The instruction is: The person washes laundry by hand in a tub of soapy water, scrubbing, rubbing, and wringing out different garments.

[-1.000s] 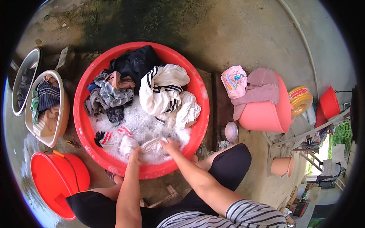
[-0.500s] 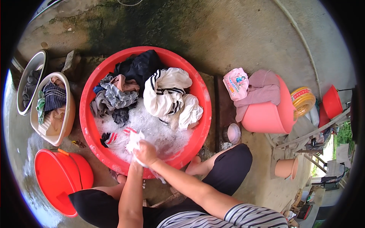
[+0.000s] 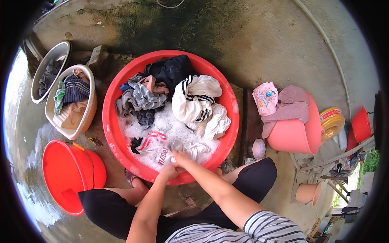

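A large red basin of suds stands between my knees. In its near part lies a soaked white garment with red lettering and red stripes, partly covered by foam. My left hand is closed on the garment's near edge, just inside the rim. Touching it from the right, my right hand is closed on the same wet cloth, its fingertips partly lost in foam. Farther back are a white garment with black stripes, a grey patterned cloth and a black garment.
At left are a cream basin of clothes, a grey-rimmed basin behind it and a red bucket. To the right stand a pink tub with a mauve cloth, a pink packet and a small metal bowl.
Both hands have come down from a bunched white cloth held at the near rim into the suds. The white garment is now more spread, its red lettering showing. The view has shifted left.
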`<action>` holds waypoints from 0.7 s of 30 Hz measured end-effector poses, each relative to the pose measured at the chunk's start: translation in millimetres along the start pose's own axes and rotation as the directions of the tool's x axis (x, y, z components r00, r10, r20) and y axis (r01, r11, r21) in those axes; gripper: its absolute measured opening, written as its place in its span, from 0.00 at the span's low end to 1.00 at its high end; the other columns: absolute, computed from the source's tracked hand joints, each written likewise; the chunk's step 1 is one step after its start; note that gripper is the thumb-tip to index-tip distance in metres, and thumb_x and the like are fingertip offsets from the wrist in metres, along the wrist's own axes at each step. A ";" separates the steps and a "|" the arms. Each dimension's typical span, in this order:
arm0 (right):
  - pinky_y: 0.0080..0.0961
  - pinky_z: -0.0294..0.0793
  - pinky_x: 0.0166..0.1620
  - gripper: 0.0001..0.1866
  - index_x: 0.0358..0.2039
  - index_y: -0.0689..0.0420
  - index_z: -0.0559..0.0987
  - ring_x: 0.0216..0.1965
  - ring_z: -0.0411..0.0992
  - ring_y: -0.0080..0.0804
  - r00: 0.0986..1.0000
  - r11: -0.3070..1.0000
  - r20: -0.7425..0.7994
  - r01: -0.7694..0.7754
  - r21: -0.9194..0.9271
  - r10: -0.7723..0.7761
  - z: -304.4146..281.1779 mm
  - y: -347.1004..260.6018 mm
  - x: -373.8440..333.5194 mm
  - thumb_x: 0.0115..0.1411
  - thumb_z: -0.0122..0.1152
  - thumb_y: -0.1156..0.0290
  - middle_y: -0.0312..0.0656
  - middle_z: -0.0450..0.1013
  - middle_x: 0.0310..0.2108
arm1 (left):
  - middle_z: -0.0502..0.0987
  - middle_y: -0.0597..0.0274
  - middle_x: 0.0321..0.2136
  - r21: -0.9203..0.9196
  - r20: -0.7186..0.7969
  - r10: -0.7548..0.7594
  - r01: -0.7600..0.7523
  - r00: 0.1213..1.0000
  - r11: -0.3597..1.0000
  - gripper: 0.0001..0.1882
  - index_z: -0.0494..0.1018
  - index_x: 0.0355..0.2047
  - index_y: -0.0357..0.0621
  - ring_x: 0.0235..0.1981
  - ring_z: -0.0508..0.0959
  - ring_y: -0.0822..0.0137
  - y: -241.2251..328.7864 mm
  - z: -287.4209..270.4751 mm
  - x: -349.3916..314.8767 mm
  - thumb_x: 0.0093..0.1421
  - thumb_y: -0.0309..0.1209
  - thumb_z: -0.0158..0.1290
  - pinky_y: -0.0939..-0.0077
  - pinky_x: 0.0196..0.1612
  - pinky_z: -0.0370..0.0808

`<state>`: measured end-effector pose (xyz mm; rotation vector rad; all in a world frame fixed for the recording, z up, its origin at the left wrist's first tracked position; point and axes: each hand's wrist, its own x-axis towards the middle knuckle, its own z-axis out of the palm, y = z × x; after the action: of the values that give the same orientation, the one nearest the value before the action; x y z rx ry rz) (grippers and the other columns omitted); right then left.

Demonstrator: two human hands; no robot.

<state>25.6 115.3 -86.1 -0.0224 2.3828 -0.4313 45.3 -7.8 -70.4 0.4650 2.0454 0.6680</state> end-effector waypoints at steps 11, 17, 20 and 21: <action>0.31 0.60 0.49 0.22 0.29 0.65 0.72 0.49 0.61 0.40 0.737 0.679 -0.395 0.668 0.304 -0.548 -100.5 -42.8 -59.9 0.32 0.67 0.67 0.49 0.60 0.48 | 0.70 0.54 0.40 -0.934 0.061 -0.064 0.035 0.996 -0.354 0.29 0.65 0.43 0.44 0.38 0.71 0.59 -41.6 -41.2 30.5 0.55 0.56 0.37 0.62 0.41 0.70; 0.27 0.61 0.50 0.26 0.36 0.64 0.70 0.48 0.62 0.38 0.652 0.517 -0.499 0.758 0.398 -0.571 -112.0 -93.9 -111.9 0.35 0.67 0.70 0.45 0.63 0.44 | 0.69 0.58 0.40 -0.842 -0.329 0.290 -0.140 0.898 -0.521 0.23 0.64 0.42 0.45 0.41 0.68 0.65 -20.5 -47.7 25.4 0.59 0.49 0.34 0.73 0.40 0.68; 0.29 0.63 0.48 0.29 0.36 0.65 0.70 0.44 0.65 0.42 0.640 0.611 -0.653 0.721 0.328 -0.405 -103.0 -103.8 -108.9 0.32 0.68 0.67 0.48 0.66 0.40 | 0.69 0.59 0.39 -0.792 -0.385 0.202 -0.210 0.900 -0.573 0.21 0.64 0.42 0.44 0.41 0.68 0.66 -8.7 -59.4 12.7 0.59 0.46 0.34 0.74 0.39 0.68; 0.30 0.65 0.46 0.30 0.36 0.65 0.70 0.41 0.67 0.43 0.581 0.665 -0.747 0.701 0.257 -0.324 -99.6 -104.2 -101.3 0.31 0.68 0.65 0.49 0.68 0.38 | 0.69 0.59 0.39 -0.775 -0.398 0.163 -0.236 0.903 -0.586 0.21 0.64 0.42 0.43 0.41 0.68 0.67 -4.2 -62.5 10.9 0.59 0.46 0.34 0.75 0.39 0.68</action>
<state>26.2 60.3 81.2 -0.4342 2.7925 -1.6539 -13.9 -22.3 -52.4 -0.3454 0.2967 2.5091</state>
